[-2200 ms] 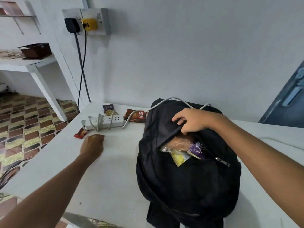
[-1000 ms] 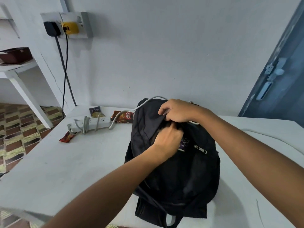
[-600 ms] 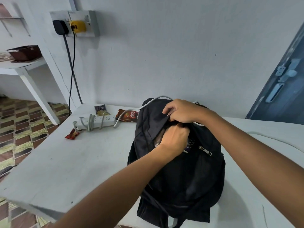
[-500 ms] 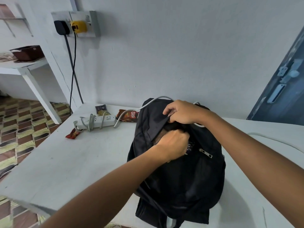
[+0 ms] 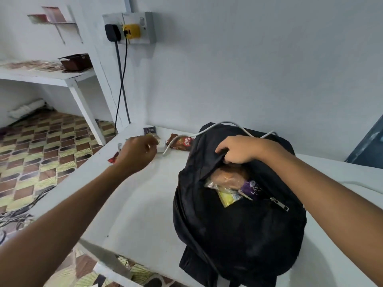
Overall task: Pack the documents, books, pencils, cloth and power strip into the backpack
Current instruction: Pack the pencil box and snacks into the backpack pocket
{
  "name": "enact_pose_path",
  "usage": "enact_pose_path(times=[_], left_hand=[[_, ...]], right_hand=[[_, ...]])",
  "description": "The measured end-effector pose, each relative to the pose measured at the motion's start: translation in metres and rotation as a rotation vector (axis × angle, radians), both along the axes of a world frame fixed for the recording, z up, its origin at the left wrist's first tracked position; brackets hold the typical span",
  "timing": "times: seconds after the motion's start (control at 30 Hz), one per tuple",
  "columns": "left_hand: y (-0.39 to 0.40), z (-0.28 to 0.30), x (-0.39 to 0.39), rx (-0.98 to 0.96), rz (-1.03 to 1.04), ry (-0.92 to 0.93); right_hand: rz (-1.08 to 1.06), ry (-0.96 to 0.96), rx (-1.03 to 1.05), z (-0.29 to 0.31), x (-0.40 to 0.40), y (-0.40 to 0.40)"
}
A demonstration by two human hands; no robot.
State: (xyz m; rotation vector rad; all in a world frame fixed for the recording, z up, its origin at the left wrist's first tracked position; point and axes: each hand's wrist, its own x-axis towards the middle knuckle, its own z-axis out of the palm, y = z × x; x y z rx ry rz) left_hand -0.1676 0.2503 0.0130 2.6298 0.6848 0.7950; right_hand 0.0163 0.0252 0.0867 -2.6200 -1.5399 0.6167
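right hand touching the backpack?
Touching. Head view: right hand grips the backpack flap at the top of the opening, fingers curled over the black fabric edge.

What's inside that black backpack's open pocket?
The backpack pocket, held open by the right hand, shows a clear bag of something brownish, a yellow packet and a purple packet. Anything deeper is hidden by the fabric.

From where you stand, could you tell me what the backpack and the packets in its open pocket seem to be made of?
The backpack looks like matte black woven fabric: it slumps and creases, with a metal-looking zipper pull. The packets look like thin glossy plastic film: they crinkle and glint, one partly clear, though I cannot be sure.
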Motion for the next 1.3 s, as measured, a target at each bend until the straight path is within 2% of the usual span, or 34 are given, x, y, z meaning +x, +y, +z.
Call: enact_pose_path(times=[0.1,0.2,0.33,0.5,0.57,0.67,0.83,0.97,1.07,1.13,1.2,1.3], left_hand=[[0.057,-0.032,-0.028,-0.113,0.275,0.094],[0.093,-0.06,-0.047,-0.189,0.42,0.203],[0.126,-0.088,-0.057,-0.203,0.407,0.469],[0.136,-0.105,-0.048,-0.191,0.334,0.658],[0.135,-0.11,-0.045,-0.126,0.361,0.583],[0.131,-0.111,-0.047,-0.022,0.397,0.375],[0.103,-0.096,-0.058,-0.062,0.264,0.295],[0.074,-0.065,-0.063,-0.239,0.156,0.166],[0.048,-0.031,-0.062,-0.595,0.02,0.018],[0.021,-0.003,-0.059,-0.715,-0.128,-0.101],[-0.015,0.021,-0.05,-0.619,-0.274,-0.137],[-0.077,0.043,-0.03,-0.282,-0.585,-0.116]], right_hand=[[-0.002,-0.024,-0.069,0.003,-0.006,0.006],[-0.023,-0.02,-0.116,0.006,-0.01,0.011],[-0.057,-0.041,-0.151,0.005,-0.021,0.019],[-0.092,-0.081,-0.166,0.001,-0.029,0.025],[-0.111,-0.097,-0.165,0.001,-0.03,0.026],[-0.123,-0.113,-0.158,0.0,-0.03,0.025],[-0.118,-0.106,-0.14,0.0,-0.029,0.023],[-0.108,-0.076,-0.104,0.001,-0.026,0.019],[-0.107,-0.049,-0.083,0.001,-0.022,0.018],[-0.105,-0.038,-0.066,0.001,-0.018,0.017],[-0.099,-0.02,-0.043,0.001,-0.012,0.016],[-0.1,0.03,0.01,0.003,-0.002,0.012]])
